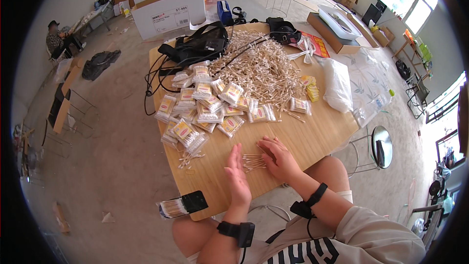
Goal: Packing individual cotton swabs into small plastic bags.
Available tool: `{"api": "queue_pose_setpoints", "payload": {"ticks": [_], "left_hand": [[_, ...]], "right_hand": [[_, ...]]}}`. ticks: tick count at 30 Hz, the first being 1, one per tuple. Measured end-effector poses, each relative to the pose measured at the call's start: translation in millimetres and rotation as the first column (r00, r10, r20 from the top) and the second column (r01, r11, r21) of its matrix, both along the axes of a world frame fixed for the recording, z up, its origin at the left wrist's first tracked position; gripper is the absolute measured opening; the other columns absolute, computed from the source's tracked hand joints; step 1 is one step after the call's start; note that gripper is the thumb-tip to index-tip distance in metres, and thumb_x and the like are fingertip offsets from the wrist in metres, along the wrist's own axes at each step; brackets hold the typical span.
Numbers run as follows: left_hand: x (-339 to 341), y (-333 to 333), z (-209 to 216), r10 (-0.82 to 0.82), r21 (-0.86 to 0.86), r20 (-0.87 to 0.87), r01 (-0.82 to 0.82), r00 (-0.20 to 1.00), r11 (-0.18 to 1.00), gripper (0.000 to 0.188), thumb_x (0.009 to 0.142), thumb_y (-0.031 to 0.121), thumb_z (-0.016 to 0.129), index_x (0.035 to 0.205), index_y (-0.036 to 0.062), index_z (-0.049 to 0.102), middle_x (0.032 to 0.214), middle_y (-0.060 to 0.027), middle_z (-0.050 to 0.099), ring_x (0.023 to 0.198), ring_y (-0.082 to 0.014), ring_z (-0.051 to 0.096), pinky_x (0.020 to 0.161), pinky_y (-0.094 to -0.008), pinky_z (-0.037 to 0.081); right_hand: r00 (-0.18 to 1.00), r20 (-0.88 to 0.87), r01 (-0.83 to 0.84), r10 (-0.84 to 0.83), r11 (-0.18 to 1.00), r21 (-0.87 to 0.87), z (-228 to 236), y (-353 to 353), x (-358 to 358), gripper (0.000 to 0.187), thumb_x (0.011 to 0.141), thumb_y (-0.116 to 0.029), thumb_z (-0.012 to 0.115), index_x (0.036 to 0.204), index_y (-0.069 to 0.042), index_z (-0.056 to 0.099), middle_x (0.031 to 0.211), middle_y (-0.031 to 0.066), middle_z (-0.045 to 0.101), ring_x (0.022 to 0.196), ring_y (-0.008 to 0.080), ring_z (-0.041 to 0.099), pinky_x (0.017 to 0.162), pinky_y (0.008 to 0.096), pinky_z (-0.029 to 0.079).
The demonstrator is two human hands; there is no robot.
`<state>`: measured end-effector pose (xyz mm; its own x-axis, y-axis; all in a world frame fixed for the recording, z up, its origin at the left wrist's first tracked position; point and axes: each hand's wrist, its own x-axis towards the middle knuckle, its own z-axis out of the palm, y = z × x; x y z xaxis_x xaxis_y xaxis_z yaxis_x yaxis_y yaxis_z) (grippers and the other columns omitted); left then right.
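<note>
A small row of cotton swabs (pixel 252 162) lies on the wooden table (pixel 312 142) close in front of me, between my hands. My left hand (pixel 237 176) stands on edge at the swabs' left end, its fingers stretched out together. At their right end, my right hand (pixel 279 160) is laid with its palm side toward the swabs and its fingers extended, partly hiding them. Beyond my hands sits a heap of small filled swab packets (pixel 205 105) with yellow labels. Behind that spreads a large pile of loose cotton swabs (pixel 264 63).
A phone (pixel 195 201) and a pack of swabs (pixel 172 209) rest at the near left corner. A black bag (pixel 200 44) with cables lies at the far left. To the right are a white plastic bag (pixel 337 85), yellow packets (pixel 310 88) and a clear bottle (pixel 376 105).
</note>
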<state>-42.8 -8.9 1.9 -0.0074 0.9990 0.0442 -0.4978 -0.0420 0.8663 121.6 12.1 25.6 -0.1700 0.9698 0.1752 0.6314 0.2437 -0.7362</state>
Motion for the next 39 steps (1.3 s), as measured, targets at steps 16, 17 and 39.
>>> {"api": "queue_pose_setpoints", "payload": {"ticks": [16, 17, 39], "left_hand": [[-3, -1, 6, -0.028, -0.071, 0.057, 0.032, 0.998, 0.997, 0.092, 0.101, 0.073, 0.015, 0.159, 0.0026, 0.026, 0.166, -0.0177, 0.027, 0.155, -0.0310, 0.020, 0.126, -0.0447, 0.009], [-5, -2, 6, -0.036, -0.061, 0.059, 0.040, 0.998, 0.997, 0.092, 0.101, 0.073, 0.015, 0.159, 0.0024, 0.025, 0.166, -0.0176, 0.026, 0.155, -0.0310, 0.020, 0.126, -0.0446, 0.009], [-18, 3, 2, -0.039, -0.138, 0.148, 0.059, 0.988, 0.989, 0.093, 0.102, 0.072, 0.016, 0.157, -0.0027, 0.027, 0.164, -0.0223, 0.027, 0.155, -0.0302, 0.022, 0.126, -0.0431, 0.013]], "right_hand": [[0.975, 0.061, -0.216, 0.216, 0.976, -0.003, -3, 0, -18, 0.063, 0.094, -0.018, 0.066, 0.152, -0.009, 0.042, 0.154, 0.0179, 0.046, 0.149, 0.0326, 0.036, 0.123, 0.0483, 0.028], [0.966, 0.126, -0.231, 0.227, 0.973, 0.019, 6, 0, -21, 0.064, 0.092, -0.022, 0.069, 0.149, -0.008, 0.046, 0.155, 0.0171, 0.045, 0.148, 0.0330, 0.037, 0.123, 0.0481, 0.029], [0.813, 0.539, -0.289, 0.220, 0.956, 0.045, 14, 7, -6, 0.065, 0.092, -0.039, 0.067, 0.145, -0.005, 0.050, 0.160, 0.0151, 0.038, 0.150, 0.0313, 0.032, 0.123, 0.0471, 0.027]]}}
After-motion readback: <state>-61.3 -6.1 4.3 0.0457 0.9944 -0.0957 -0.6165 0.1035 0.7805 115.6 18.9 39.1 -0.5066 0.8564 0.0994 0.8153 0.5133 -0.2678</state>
